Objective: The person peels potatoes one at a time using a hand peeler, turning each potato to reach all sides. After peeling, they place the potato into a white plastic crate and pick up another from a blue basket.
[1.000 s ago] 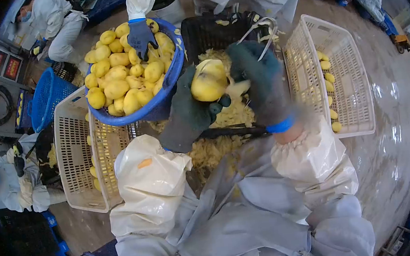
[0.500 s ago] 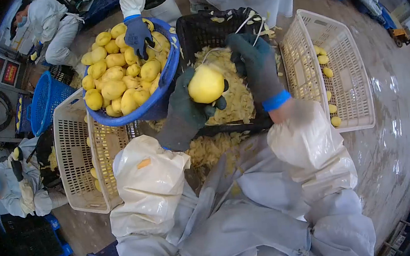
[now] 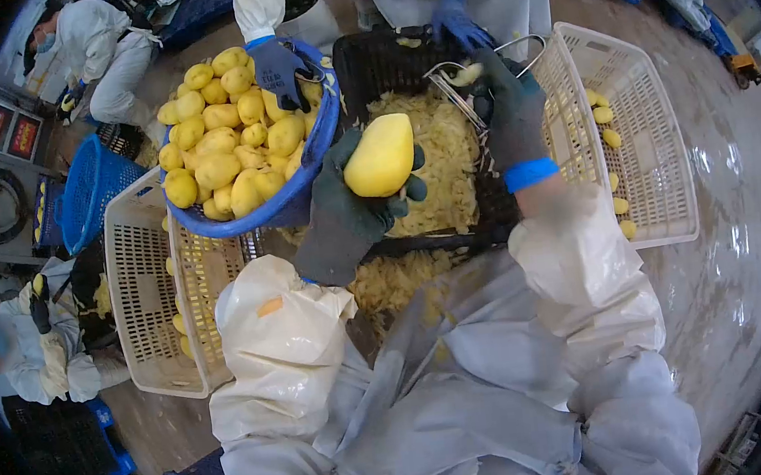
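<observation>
A pale yellow peeled potato [image 3: 380, 157] rests in the gloved fingers of my left hand [image 3: 342, 223], which is closed around its lower side. My right hand [image 3: 515, 110], gloved too, grips a metal peeler [image 3: 459, 102] with a bent wire frame; a strip of peel clings near its blade. The peeler is apart from the potato, to its upper right. Beneath both hands stands a black crate [image 3: 368, 60] with a heap of peelings [image 3: 437, 163] in it. Left of it, a blue tub [image 3: 332, 118] is piled with yellow potatoes [image 3: 223, 143].
Across from me, a co-worker's gloved hand [image 3: 279, 71] reaches into the tub; their other hand [image 3: 459, 21] hangs near the crate's far edge. White crates stand at right [image 3: 637, 139] and left [image 3: 153, 296], holding some potatoes. Other people work at far left.
My right hand and the peeler have moved away from the potato, up and right. The potato is now tilted more upright in my left hand. The co-worker's second hand has come lower, toward the crate.
</observation>
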A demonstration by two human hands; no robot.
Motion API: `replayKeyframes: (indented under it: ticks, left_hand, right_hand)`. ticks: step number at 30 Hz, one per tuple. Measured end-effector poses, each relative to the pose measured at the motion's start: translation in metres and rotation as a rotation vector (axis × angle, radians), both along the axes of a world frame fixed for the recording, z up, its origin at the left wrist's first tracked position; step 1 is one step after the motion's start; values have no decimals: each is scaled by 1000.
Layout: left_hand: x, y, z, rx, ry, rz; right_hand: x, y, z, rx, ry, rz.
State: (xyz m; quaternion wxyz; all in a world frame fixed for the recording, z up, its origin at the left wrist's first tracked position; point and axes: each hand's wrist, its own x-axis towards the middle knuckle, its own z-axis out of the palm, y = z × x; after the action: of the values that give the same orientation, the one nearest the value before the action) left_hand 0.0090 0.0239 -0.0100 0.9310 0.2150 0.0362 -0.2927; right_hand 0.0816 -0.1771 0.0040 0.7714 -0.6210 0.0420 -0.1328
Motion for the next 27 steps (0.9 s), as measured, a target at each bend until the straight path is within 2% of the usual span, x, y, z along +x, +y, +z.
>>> replayKeyframes:
  ticks: [1,2,4,5,6,7,8,9,10,11,12,13,14,15,17,18,19,21,22,23,25,26,27]
  left_hand:
    - [-3,-6,7,97,30,125]
    - [-4,-10,12,91,32,129]
    - [-4,-16,18,158,253,216]
    - [-4,-13,12,161,256,214]
    - [-4,-7,1,58,188,109]
    - [-4,-2,-9,-46,117,5]
    - [-2,2,-11,-125,146,-45]
    - [-3,0,-7,-122,142,-46]
    - [-2,0,-1,-66,97,-4]
    - [-2,-2,6,-16,54,42]
    - [-4,-6,11,-19,53,47]
    - [-6,-13,16,108,40,148]
    - [-8,-17,17,240,29,243]
    - [-7,-16,12,239,35,239]
    - [-1,-9,-5,-4,190,81]
    - [-2,-9,-7,62,137,73]
    - [-2,-8,-8,63,131,76]
    - [-2,-8,-3,-19,90,6]
    - [-2,-8,-6,20,79,64]
    - [-3,-9,-4,16,82,68]
    - [-5,-12,4,195,191,145]
    - [-3,-12,0,195,191,142]
    - [-2,-10,-6,50,152,65]
  right_hand:
    - [-7,-4,10,150,113,133]
    - [-23,7,27,84,63,193]
    - [-44,26,32,54,116,238]
    - [-49,30,32,26,161,287]
    - [-37,26,16,-25,97,316]
    - [-16,21,-6,-23,97,315]
    - [9,14,-29,-44,-26,118]
    - [17,11,-25,-62,-152,-82]
    - [15,-3,-21,165,127,-14]
    - [4,-2,-5,170,122,-16]
    - [-9,1,10,193,136,127]
    - [-16,5,15,216,155,266]
    - [-13,9,-4,113,74,306]
    - [-15,15,-4,112,80,302]
    - [-17,25,-1,300,382,186]
    - [-6,24,-14,196,322,89]
    - [0,14,-26,197,316,92]
    - [0,12,-12,347,359,132]
    - [-2,12,-7,411,435,198]
    - [-8,18,-3,407,439,200]
    - [-19,27,0,215,371,274]
    - [-16,27,-3,198,397,204]
    - [-8,23,-15,197,394,204]
